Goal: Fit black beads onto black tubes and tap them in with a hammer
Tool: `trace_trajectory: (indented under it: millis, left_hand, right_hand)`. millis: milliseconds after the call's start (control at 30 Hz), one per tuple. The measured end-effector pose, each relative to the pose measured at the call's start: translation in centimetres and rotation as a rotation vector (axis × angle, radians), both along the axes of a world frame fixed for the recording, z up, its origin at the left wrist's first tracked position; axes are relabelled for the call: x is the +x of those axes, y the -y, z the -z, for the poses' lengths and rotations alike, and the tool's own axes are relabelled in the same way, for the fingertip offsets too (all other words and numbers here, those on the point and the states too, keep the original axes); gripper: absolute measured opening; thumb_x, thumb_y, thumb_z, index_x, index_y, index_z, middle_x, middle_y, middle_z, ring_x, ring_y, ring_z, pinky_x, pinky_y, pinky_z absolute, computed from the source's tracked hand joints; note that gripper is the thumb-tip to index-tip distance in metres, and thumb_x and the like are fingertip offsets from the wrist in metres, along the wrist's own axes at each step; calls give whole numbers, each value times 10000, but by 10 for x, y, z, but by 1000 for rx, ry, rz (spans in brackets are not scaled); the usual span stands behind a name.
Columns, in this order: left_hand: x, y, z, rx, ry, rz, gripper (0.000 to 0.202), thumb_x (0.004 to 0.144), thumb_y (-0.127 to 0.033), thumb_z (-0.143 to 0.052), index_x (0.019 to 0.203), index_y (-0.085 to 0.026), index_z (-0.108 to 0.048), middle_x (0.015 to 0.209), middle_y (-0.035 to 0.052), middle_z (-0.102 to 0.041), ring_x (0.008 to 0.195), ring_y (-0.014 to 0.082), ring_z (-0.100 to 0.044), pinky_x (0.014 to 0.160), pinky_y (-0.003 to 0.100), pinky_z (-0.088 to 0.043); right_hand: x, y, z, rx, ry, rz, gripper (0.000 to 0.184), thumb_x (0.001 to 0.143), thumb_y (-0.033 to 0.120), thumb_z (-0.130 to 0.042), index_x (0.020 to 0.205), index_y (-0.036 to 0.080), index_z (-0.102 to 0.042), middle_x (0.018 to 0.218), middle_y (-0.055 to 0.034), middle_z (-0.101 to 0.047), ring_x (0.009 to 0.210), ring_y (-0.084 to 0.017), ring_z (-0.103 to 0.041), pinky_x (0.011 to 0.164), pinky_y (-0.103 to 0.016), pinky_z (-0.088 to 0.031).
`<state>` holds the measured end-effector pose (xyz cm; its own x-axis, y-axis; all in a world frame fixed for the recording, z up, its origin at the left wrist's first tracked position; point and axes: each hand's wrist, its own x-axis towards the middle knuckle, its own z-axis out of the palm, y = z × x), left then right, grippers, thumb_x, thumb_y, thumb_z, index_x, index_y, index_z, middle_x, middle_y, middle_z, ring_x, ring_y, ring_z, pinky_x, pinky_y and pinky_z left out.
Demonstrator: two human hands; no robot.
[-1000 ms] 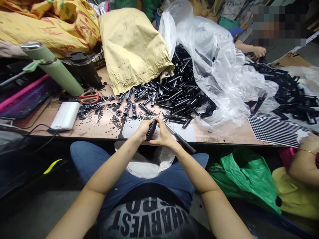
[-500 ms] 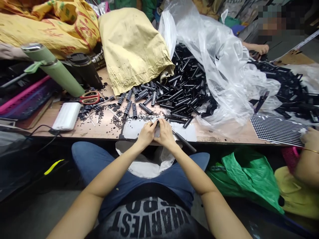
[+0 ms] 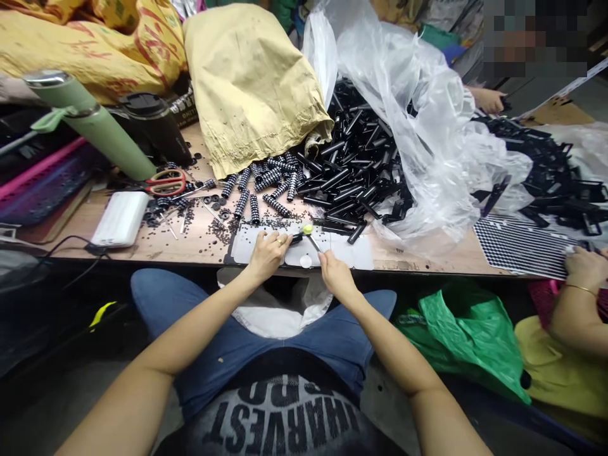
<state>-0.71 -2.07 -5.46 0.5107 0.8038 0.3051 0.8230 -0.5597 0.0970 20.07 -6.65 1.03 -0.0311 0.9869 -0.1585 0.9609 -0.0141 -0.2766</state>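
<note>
My left hand rests on a white sheet at the table's front edge, fingers closed round a small black tube with a yellow-green tip. My right hand is just right of it, pinching a thin metal tool whose point meets that tip. A heap of black tubes spills from a clear plastic bag behind. Several black-and-white ribbed rollers lie left of the heap.
A tan sack, a green flask, a black cup, red scissors and a white box stand at the left. Small black rings litter the table. Another person's hand rests on a dotted sheet at right. A green bag lies below.
The dark ribbed piece held upright between both hands is no longer seen. My hands have lowered onto the white sheet and drawn apart, the right now pinching a thin tool.
</note>
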Motion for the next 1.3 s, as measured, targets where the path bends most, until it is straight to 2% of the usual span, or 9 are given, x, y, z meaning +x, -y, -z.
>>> trace_trajectory:
  millis: [200, 300, 433, 600, 733, 833, 933, 1100, 1300]
  left_hand:
    - [32, 14, 7, -17, 11, -33, 550, 945, -281, -345, 1412, 8, -368, 1457, 236, -398, 1396, 331, -301, 1141, 535, -173]
    - [37, 13, 10, -54, 23, -14, 576, 916, -231, -335, 1441, 6, -312, 1477, 229, -370, 1416, 313, -270, 1152, 512, -188]
    - [32, 6, 2, -174, 50, -25, 517, 894, -179, -375, 1381, -9, -417, 1359, 241, -501, 1291, 315, -448, 1052, 465, -369]
    - [22, 3, -30, -359, 97, -8, 349, 919, -215, -417, 1214, -155, -594, 991, 136, -654, 947, 250, -603, 754, 337, -504]
    - [4, -46, -43, -200, 69, -219, 491, 878, -61, -377, 1351, -145, -483, 1264, 206, -537, 1137, 297, -517, 854, 410, -461]
    - [-9, -97, -38, -144, -46, -120, 436, 853, -63, -445, 1259, -168, -566, 1411, 197, -421, 1332, 352, -331, 1018, 549, -314]
    - [-14, -123, -30, -147, -53, -49, 392, 851, -147, -535, 1242, -157, -560, 1389, 194, -445, 1342, 354, -312, 1054, 571, -256]
    - [-8, -103, -31, -273, 467, -156, 301, 927, -224, -460, 1198, -110, -523, 1075, 159, -613, 1048, 271, -565, 904, 425, -438]
    - [20, -75, -41, -652, 1342, -322, 335, 831, -445, -638, 953, -138, -585, 570, -42, -486, 451, 74, -431, 440, 179, -350]
  right_hand:
    - [-29, 7, -22, 124, -156, -110, 412, 1030, 394, -166, 1007, 187, -522, 794, -64, -678, 683, -187, -637, 608, -249, -366]
    - [-50, 6, -20, -9, -60, -277, 376, 1020, 410, -249, 1099, 173, -531, 854, -94, -707, 714, -215, -658, 618, -266, -373]
    - [-52, 0, -14, -52, 15, -300, 360, 1025, 401, -256, 1062, 200, -552, 831, -67, -717, 724, -225, -664, 613, -272, -340]
    - [-14, -8, -9, 67, 87, -54, 367, 1025, 422, -263, 966, 207, -554, 809, -47, -698, 677, -197, -632, 589, -265, -288]
    - [10, -22, 11, 114, 169, 10, 330, 1005, 426, -352, 933, 194, -577, 857, -62, -687, 723, -194, -605, 611, -272, -294]
    - [11, -54, 21, 286, 160, -67, 275, 1005, 328, -368, 974, 175, -594, 990, -90, -674, 916, -211, -573, 733, -285, -340]
    - [4, -107, 18, 407, 207, -150, 248, 974, 165, -365, 1052, 152, -600, 1099, -122, -656, 1055, -236, -509, 852, -332, -321]
    - [-5, -175, 1, 255, 264, -197, 279, 876, 40, -402, 957, 125, -655, 949, -142, -693, 1031, -259, -520, 890, -380, -313]
    - [-39, -136, -9, 287, 68, -47, 248, 946, 237, -423, 1096, 179, -611, 1039, -99, -682, 926, -220, -608, 777, -306, -416]
